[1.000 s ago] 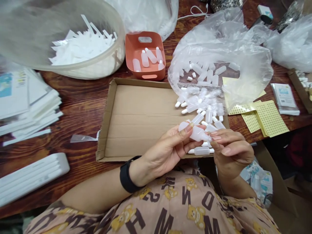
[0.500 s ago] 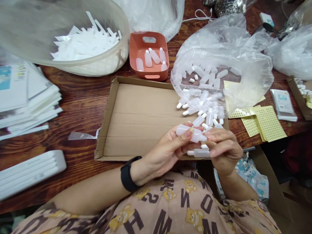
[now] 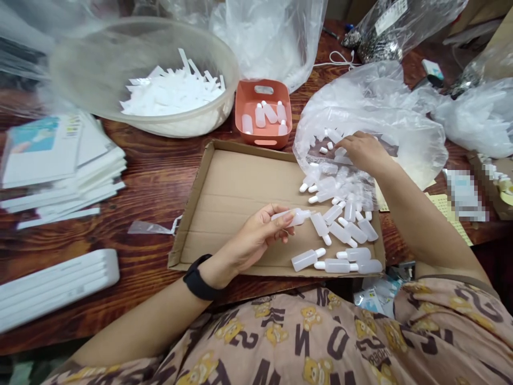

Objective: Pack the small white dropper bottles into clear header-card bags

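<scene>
Over the shallow cardboard tray (image 3: 240,192), my left hand (image 3: 264,235) pinches a small translucent squeeze bottle (image 3: 300,216) between thumb and fingers. Its nozzle points right and has no cap on it. Farther away, my right hand (image 3: 363,152) reaches into the mouth of a clear plastic bag (image 3: 320,120), palm down, fingers stretched left over loose bottles. Two small white caps (image 3: 326,147) lie just left of those fingertips. Below it, several white-capped bottles (image 3: 339,232) are heaped and scattered across the tray's right side.
An orange basket (image 3: 262,140) with several bottles stands behind the tray. To its left is a large translucent bowl (image 3: 168,125) of white strips. Stacked cards (image 3: 88,176) and a white ridged device (image 3: 60,289) lie at left. Yellow sticker sheets (image 3: 447,208) are at right.
My right hand has left the bottle's nozzle and moved up and away into the plastic bag. My left hand, still holding the bottle, has shifted slightly left in view.
</scene>
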Demonstrator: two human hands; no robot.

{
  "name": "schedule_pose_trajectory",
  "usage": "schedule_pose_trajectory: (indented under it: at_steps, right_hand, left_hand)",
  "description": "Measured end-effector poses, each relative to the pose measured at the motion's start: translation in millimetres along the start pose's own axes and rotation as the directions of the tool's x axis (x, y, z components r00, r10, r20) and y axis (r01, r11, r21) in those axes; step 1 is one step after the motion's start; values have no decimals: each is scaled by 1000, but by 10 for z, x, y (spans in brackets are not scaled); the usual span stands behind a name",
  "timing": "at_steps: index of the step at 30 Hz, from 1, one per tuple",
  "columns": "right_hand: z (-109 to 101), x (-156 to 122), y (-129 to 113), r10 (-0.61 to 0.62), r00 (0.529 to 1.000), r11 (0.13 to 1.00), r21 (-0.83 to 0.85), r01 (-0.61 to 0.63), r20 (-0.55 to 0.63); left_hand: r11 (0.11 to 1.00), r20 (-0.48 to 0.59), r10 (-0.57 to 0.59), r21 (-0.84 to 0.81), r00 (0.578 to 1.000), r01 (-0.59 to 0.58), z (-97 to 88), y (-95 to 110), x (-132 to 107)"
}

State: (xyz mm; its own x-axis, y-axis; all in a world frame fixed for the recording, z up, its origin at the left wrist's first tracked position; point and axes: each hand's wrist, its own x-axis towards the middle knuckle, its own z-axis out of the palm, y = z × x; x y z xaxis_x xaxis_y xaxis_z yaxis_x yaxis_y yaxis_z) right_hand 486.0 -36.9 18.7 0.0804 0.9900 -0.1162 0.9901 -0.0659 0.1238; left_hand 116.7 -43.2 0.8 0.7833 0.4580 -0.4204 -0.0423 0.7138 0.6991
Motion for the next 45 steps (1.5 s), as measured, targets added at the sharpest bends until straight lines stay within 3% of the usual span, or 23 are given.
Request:
schedule_pose_trajectory:
  at_steps: [6,13,17,20,22,24,26,28,30,34,37,41,45]
  right_hand:
    - [11,169,-37,86,996,996,27,-86,10]
    - [184,415,-263,180,982,980,97,-175,-47]
    - [173,376,-282,224,968,965,162,-204,-116]
    - [71,153,-303,253,942,948,249,-197,-221]
    - [-28,-112,-401,259,912,903,414,-112,-319]
    - [-141,-459,-591,240,894,786,616,50,-378]
    - [-248,-841,-847,152,921,633,751,187,-358]
    - [-320,-1186,-1108,77,928,531,802,272,-365]
    - [-343,-1440,-1312,45,913,483,809,336,-406]
    - [-313,-1692,-1465,10,866,478,763,435,-501]
    - [-320,-1797,-1477,-14,859,510,735,446,-512]
    - [-322,-1924,-1533,-9,843,556,698,451,-538]
    - [-224,-2001,-1555,76,943,537,811,234,-323]
  left_hand:
    - [995,123,-69,85,990,59,-92,-4,-63]
    - [996,132,-47,82,990,36,-88,-13,-104]
    - [998,128,-26,62,991,18,-63,5,-125]
    - [998,97,-11,61,995,5,-50,23,-139]
    - [997,82,14,71,997,-20,-43,30,-143]
    - [995,77,43,83,996,-50,-33,32,-144]
    - [993,77,57,99,995,-64,-16,29,-146]
    - [989,85,61,131,995,-72,12,28,-157]
    - [982,105,67,168,992,-84,55,34,-183]
    - [973,160,39,219,986,-74,152,51,-275]
    - [952,156,60,287,986,-104,189,25,-350]
    - [824,204,212,489,956,-287,177,-42,-406]
    - [598,390,350,608,852,-523,162,-53,-416]
